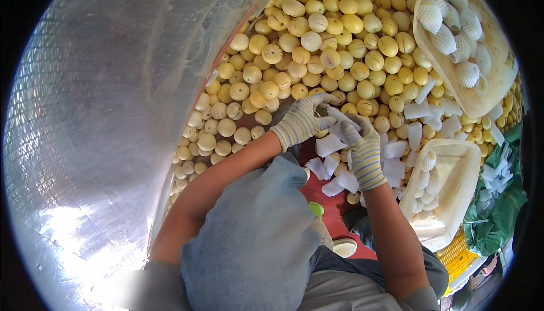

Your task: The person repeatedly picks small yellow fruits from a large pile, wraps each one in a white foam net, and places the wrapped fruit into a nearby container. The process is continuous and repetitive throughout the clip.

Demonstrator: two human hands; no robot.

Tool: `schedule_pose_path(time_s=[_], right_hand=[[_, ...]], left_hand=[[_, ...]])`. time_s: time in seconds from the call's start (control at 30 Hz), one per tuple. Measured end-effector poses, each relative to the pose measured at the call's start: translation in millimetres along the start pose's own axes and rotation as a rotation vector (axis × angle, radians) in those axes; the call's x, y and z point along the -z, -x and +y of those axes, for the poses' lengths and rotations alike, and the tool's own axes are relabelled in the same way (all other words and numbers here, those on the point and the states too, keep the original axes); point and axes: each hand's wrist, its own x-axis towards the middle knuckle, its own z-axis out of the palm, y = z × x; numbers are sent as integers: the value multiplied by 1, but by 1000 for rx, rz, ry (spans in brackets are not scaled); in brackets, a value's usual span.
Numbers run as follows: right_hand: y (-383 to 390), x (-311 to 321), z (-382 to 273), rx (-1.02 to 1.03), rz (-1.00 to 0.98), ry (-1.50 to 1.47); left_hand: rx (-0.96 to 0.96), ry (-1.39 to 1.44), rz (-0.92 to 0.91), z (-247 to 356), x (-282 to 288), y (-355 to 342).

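Both my hands wear pale gloves with yellow and grey stripes. A white foam net sleeve (338, 124) is stretched between them, low over the pile of small yellow melons (300, 56). My left hand (303, 120) closes thumb and fingers on the sleeve's left end. On its other side, my right hand (365, 153) is curled with its fingertips at the sleeve. Whether a melon sits inside the sleeve is hidden by the fingers. More loose foam sleeves (394, 168) lie around my right hand, on top of the fruit.
A cream plastic tub (493, 81) at the upper right holds several foam-wrapped melons. Another tub (453, 189), nearer, has a few wrapped melons along one side. A green plastic bag (481, 234) and a yellow crate (460, 260) stand at right. Grey sheeting (130, 84) rises on the left.
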Motion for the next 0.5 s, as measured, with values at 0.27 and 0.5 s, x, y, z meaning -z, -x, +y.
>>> schedule_pose_path(time_s=[0.27, 0.5], right_hand=[[7, -12, -4, 561, 116, 571], [-10, -14, -2, 227, 54, 104]], left_hand=[[107, 387, -84, 2, 5, -2], [182, 932, -375, -6, 5, 10]])
